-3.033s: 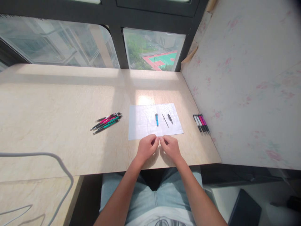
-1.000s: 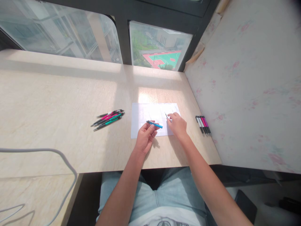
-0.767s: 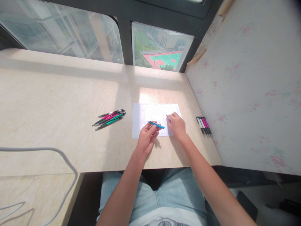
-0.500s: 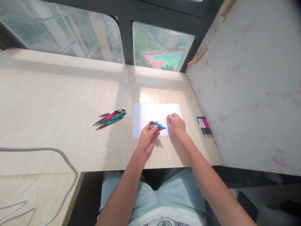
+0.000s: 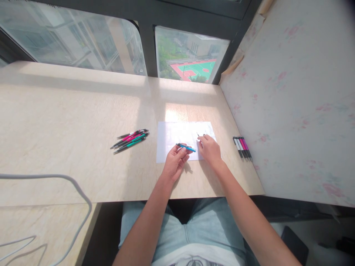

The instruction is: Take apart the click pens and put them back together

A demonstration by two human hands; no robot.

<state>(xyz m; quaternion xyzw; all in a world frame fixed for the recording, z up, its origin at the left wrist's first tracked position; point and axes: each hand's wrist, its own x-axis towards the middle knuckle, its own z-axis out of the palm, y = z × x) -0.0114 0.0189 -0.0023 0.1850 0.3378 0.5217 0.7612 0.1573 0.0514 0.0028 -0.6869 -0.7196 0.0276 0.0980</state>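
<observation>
The left hand has its grip pinched around a blue pen barrel above the near part of the white paper; the right hand has its grip pinched on a thin refill at the paper's right side. On the worktop, a loose pile of pens lies left, a row of pens right.

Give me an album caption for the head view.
Left hand holding a blue pen barrel, right hand over white paper, pens lying to either side.
</observation>
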